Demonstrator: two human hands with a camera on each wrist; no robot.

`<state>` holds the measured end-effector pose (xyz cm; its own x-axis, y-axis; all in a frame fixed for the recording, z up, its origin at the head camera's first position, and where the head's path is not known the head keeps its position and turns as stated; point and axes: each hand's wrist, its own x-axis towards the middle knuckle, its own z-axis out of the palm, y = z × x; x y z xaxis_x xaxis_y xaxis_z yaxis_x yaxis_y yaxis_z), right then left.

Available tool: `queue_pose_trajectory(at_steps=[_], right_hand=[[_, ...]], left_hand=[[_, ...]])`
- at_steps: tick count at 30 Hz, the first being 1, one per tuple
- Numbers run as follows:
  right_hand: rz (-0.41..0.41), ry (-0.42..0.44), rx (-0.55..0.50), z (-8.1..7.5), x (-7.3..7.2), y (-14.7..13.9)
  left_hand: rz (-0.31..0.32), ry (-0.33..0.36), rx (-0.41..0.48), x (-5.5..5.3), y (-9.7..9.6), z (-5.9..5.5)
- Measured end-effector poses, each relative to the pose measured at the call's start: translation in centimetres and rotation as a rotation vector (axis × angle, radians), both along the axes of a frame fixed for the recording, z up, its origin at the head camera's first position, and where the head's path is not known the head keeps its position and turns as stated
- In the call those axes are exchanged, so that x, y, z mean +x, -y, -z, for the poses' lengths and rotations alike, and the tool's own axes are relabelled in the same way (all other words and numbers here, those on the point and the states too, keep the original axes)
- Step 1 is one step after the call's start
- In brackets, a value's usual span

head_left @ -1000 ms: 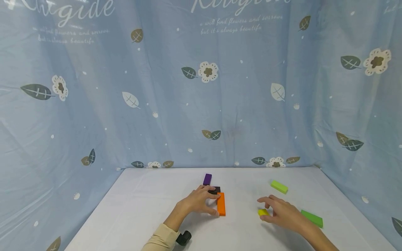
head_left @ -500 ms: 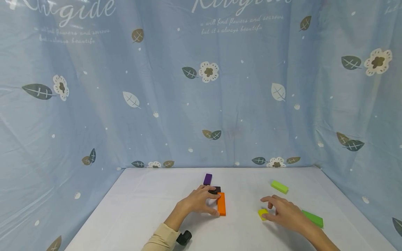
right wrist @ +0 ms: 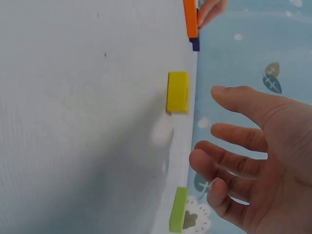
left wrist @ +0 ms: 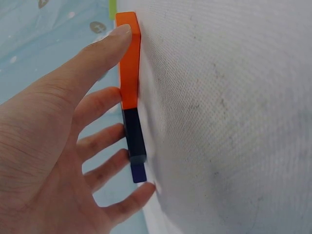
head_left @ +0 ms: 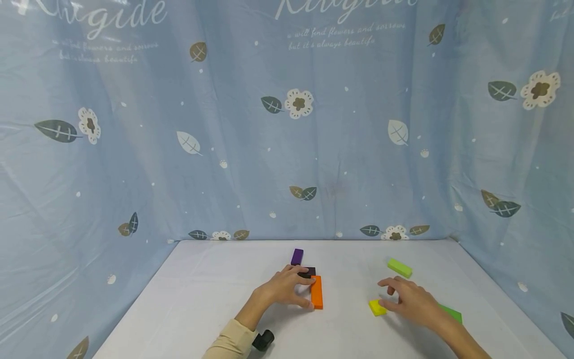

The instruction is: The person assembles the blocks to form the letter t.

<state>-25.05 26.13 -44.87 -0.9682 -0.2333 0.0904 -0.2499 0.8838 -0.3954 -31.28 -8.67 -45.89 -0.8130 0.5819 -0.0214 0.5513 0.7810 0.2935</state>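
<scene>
In the head view my left hand (head_left: 280,289) rests along the left side of an orange block (head_left: 317,293), fingers spread. Its thumb touches the near end of that block and the index finger touches the far end, as the left wrist view shows too. Other fingertips lie by a black block (left wrist: 134,132) and a purple block (head_left: 297,257) lined up beyond it. My right hand (head_left: 412,301) hovers to the right of a yellow block (head_left: 375,308), fingers loosely bent with nothing in them. A gap shows between thumb and yellow block in the right wrist view (right wrist: 177,92).
A light green block (head_left: 399,268) lies farther back on the right. Partly behind my right wrist is a green block (head_left: 452,314). A black cylindrical thing (head_left: 263,340) sits beside my left sleeve. Blue patterned curtain (head_left: 336,149) borders the white table (head_left: 179,299).
My right hand has drawn back to the right from the yellow block, which now shows more fully. My left hand and the orange block have stayed in place.
</scene>
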Motion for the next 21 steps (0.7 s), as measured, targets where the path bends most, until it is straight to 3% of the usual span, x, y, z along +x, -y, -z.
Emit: queue_pose_trajectory(at_steps=[7, 17, 21], right_hand=[[0.007, 0.032, -0.037, -0.3, -1.2, -1.5], [-0.004, -0.107, -0.022, -0.2, -3.6, -4.0], [0.023, -0.116, -0.004, -0.3, -4.6, -4.5]], left_hand=[[0.005, 0.001, -0.002, -0.1, 0.0, 0.1], [-0.003, 0.004, 0.003, 0.2, -0.1, -0.1], [-0.005, 0.008, 0.006, 0.2, 0.0, -0.1]])
